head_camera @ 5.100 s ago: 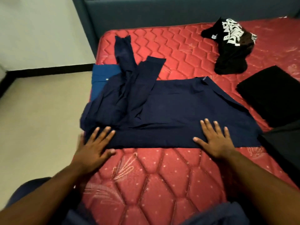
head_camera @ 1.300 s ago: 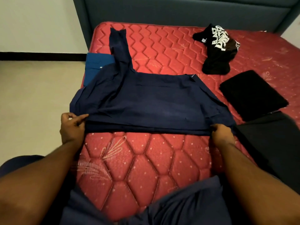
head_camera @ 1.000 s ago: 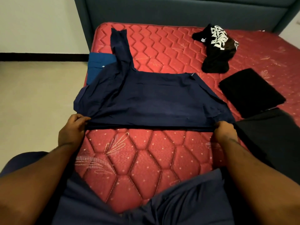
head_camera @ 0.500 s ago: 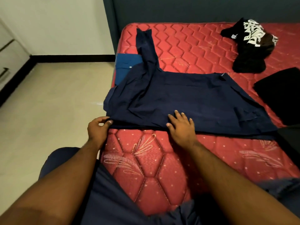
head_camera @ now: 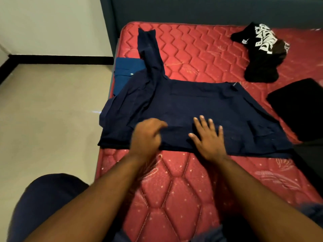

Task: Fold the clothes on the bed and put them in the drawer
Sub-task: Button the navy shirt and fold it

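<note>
Shirt (head_camera: 201, 109), navy, lies spread on the bed (head_camera: 174, 198), partly folded, one sleeve (head_camera: 148, 49) trailing toward the headboard. Head view: my right hand (head_camera: 208, 138) rests flat, fingers straight, on its near hem. My left hand (head_camera: 146, 137) is blurred on the hem just beside it; grip cannot be told. Black printed top (head_camera: 262, 55) is unfolded; folded black piece (head_camera: 297, 107) lies right. Nothing in any drawer yet, I judge.
</note>
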